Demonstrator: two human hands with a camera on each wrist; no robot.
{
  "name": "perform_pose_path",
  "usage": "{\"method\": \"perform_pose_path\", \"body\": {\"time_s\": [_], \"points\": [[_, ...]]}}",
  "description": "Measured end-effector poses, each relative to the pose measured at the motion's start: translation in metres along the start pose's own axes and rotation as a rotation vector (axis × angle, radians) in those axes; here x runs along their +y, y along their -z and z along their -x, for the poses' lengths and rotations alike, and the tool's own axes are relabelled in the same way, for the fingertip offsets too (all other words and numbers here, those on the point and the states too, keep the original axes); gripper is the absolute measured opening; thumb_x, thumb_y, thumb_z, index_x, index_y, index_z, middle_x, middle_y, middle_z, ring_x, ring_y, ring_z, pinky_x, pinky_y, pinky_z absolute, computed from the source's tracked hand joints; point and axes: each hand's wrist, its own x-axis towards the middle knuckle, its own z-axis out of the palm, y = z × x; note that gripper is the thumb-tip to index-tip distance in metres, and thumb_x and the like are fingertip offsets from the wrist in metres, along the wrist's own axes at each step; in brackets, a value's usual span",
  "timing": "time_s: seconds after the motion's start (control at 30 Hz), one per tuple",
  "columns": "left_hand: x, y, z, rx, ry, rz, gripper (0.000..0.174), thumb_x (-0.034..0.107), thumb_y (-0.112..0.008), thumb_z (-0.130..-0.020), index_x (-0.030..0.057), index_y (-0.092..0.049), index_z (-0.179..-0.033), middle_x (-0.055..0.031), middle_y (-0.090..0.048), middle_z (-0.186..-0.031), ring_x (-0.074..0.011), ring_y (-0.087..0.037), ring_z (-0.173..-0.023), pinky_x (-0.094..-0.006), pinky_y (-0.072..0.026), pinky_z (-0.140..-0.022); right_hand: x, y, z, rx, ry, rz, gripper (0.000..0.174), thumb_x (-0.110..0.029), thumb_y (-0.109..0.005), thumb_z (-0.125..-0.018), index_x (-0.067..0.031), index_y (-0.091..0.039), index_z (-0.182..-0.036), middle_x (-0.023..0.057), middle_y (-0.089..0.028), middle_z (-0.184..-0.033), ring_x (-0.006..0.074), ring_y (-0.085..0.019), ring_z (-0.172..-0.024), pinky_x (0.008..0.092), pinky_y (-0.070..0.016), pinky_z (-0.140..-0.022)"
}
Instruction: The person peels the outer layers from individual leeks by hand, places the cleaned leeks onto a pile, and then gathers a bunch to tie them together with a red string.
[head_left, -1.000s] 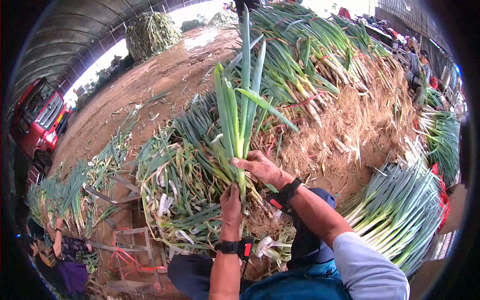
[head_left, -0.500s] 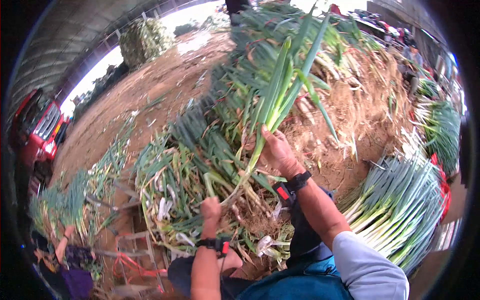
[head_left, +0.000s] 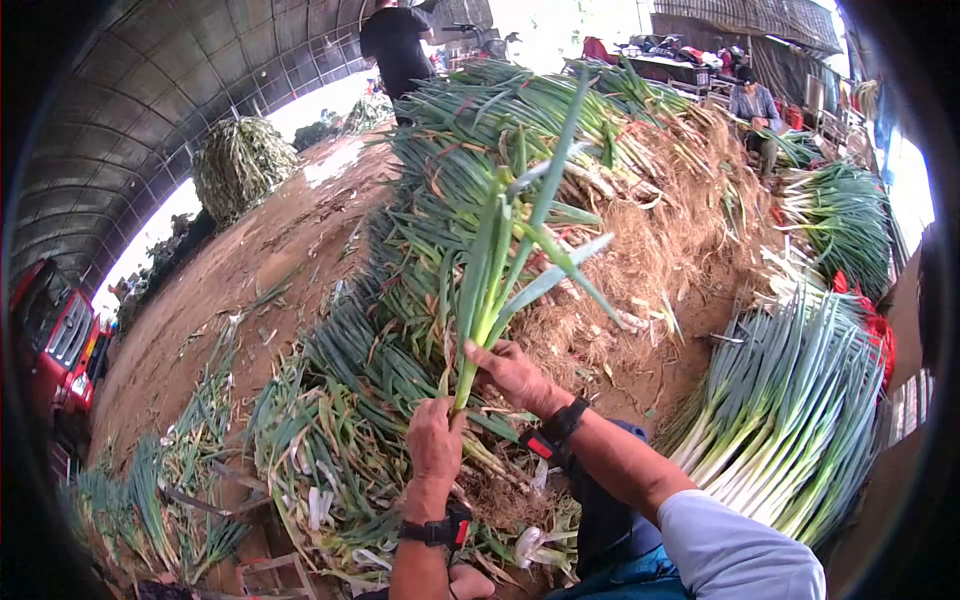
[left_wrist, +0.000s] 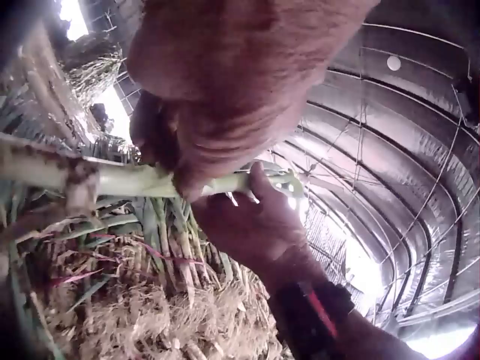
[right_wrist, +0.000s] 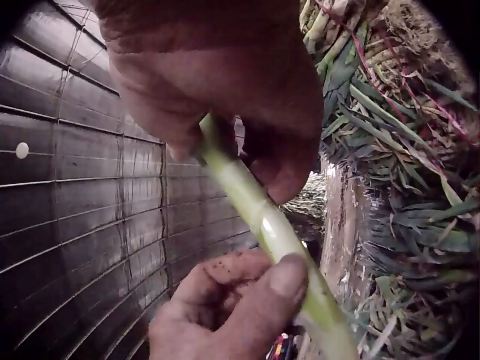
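Note:
One long green onion [head_left: 483, 300] stands roughly upright in front of me, its leaves fanning out at the top. My right hand [head_left: 515, 378] grips it where the leaves begin, thumb along the stalk. Just below, my left hand [head_left: 435, 440] pinches the pale stem. In the right wrist view the left thumb [right_wrist: 289, 277] presses on the smooth, pale-green stalk [right_wrist: 251, 199]. The left wrist view shows some brown dirt on the stalk [left_wrist: 120, 180] beside the left hand [left_wrist: 225, 82].
Piled green onions [head_left: 370, 370] lie below and behind my hands. A large heap with bared roots [head_left: 640, 270] rises beyond. Cleaned onions [head_left: 790, 400] lie at right. A standing person [head_left: 395, 45] and a seated person [head_left: 755, 105] are farther back; a red truck [head_left: 65, 340] is at left.
Half a second ago my left hand was down at lower left with a peeled strip, away from the stalk. Now it is back on the stem. The head view has tilted up.

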Motion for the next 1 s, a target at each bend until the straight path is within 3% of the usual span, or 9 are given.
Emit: {"method": "perform_pose_path", "body": {"time_s": [0.13, 0.23, 0.33, 0.37, 0.43, 0.57, 0.77, 0.83, 1.0], "points": [[-0.007, -0.014, 0.015, -0.111, -0.057, 0.019, 0.014, 0.009, -0.063, -0.087, 0.0013, -0.051, -0.084, -0.02, -0.055, -0.081, -0.04, -0.056, -0.08, -0.0487, -0.0435, -0.069, 0.006, 0.012, 0.0, 0.09, 0.066, 0.229, 0.036, -0.035, -0.068, -0.091, -0.0012, -0.064, -0.101, 0.0035, -0.064, -0.082, 0.0116, -0.058, -0.065, 0.0262, -0.0475, -0.056], [-0.012, -0.009, 0.027, -0.225, 0.217, 0.091, 0.023, 0.017, -0.069, -0.086, -0.0001, -0.054, -0.089, -0.0201, -0.06, -0.089, -0.0399, -0.059, -0.083, -0.0471, -0.0466, -0.067, 0.005, 0.015, -0.001, 0.019, 0.087, 0.219, 0.041, -0.037, -0.068, -0.091, 0.0014, -0.064, -0.105, 0.0047, -0.066, -0.086, 0.0129, -0.062, -0.072, 0.028, -0.0517, -0.063], [0.005, 0.004, 0.031, -0.031, 0.206, 0.118, 0.033, 0.022, -0.074, -0.083, -0.0001, -0.058, -0.102, -0.0192, -0.062, -0.097, -0.0373, -0.062, -0.087, -0.0444, -0.0499, -0.071, -0.017, -0.001, 0.019, 0.023, 0.087, 0.213, 0.036, -0.031, -0.071, -0.09, 0.0018, -0.064, -0.102, 0.0013, -0.063, -0.084, 0.0103, -0.058, -0.069, 0.0262, -0.0492, -0.061], [0.001, -0.002, 0.031, -0.041, 0.143, 0.018, 0.044, 0.024, -0.076, -0.081, 0.0011, -0.057, -0.114, -0.0173, -0.063, -0.102, -0.0347, -0.063, -0.09, -0.0426, -0.0517, -0.074, -0.012, -0.001, 0.019, 0.003, 0.118, 0.259, 0.034, -0.028, -0.07, -0.09, 0.0022, -0.064, -0.103, 0.0024, -0.064, -0.086, 0.0113, -0.06, -0.071, 0.0273, -0.0506, -0.063], [0.0, -0.017, 0.028, 0.046, 0.126, 0.066, 0.042, 0.033, -0.074, -0.081, 0.0033, -0.059, -0.107, -0.0196, -0.063, -0.098, -0.0397, -0.062, -0.088, -0.0444, -0.0495, -0.073, -0.004, -0.002, 0.021, -0.031, 0.182, 0.349, 0.03, -0.023, -0.069, -0.091, 0.0029, -0.065, -0.106, 0.0044, -0.067, -0.089, 0.0133, -0.063, -0.076, 0.0294, -0.0535, -0.066], [-0.006, -0.03, 0.029, -0.022, 0.097, -0.057, 0.021, 0.018, -0.064, -0.087, -0.0017, -0.059, -0.092, -0.0214, -0.063, -0.088, -0.0392, -0.064, -0.081, -0.0468, -0.0502, -0.068, -0.001, -0.02, 0.032, -0.033, 0.078, 0.293, 0.028, -0.023, -0.067, -0.092, 0.0013, -0.068, -0.107, 0.0033, -0.068, -0.093, 0.0102, -0.062, -0.083, 0.0274, -0.0503, -0.075], [0.0, -0.021, 0.049, -0.049, 0.012, -0.153, 0.011, -0.002, -0.053, -0.081, -0.0037, -0.06, -0.09, -0.0208, -0.064, -0.08, -0.0368, -0.066, -0.07, -0.0434, -0.0552, -0.061, 0.02, -0.021, 0.038, -0.061, 0.096, 0.355, 0.029, -0.026, -0.07, -0.089, -0.0014, -0.07, -0.105, -0.0016, -0.064, -0.087, 0.0073, -0.055, -0.076, 0.0258, -0.0457, -0.069], [-0.004, -0.034, 0.057, -0.05, -0.002, -0.306, 0.011, -0.001, -0.054, -0.081, -0.0047, -0.06, -0.09, -0.019, -0.063, -0.08, -0.0355, -0.066, -0.07, -0.0427, -0.0554, -0.061, 0.027, -0.017, 0.036, -0.073, 0.1, 0.369, 0.028, -0.026, -0.071, -0.088, -0.0025, -0.07, -0.104, -0.0026, -0.064, -0.087, 0.0067, -0.055, -0.075, 0.0253, -0.0453, -0.068], [0.0, -0.023, 0.062, -0.005, 0.06, -0.217, 0.011, 0.0, -0.055, -0.082, -0.001, -0.062, -0.092, -0.0163, -0.064, -0.079, -0.0323, -0.067, -0.068, -0.0405, -0.0553, -0.058, 0.026, -0.025, 0.037, -0.085, 0.126, 0.391, 0.029, -0.025, -0.069, -0.09, 0.0, -0.068, -0.105, 0.0017, -0.067, -0.089, 0.0098, -0.059, -0.078, 0.0275, -0.0484, -0.071]]}}
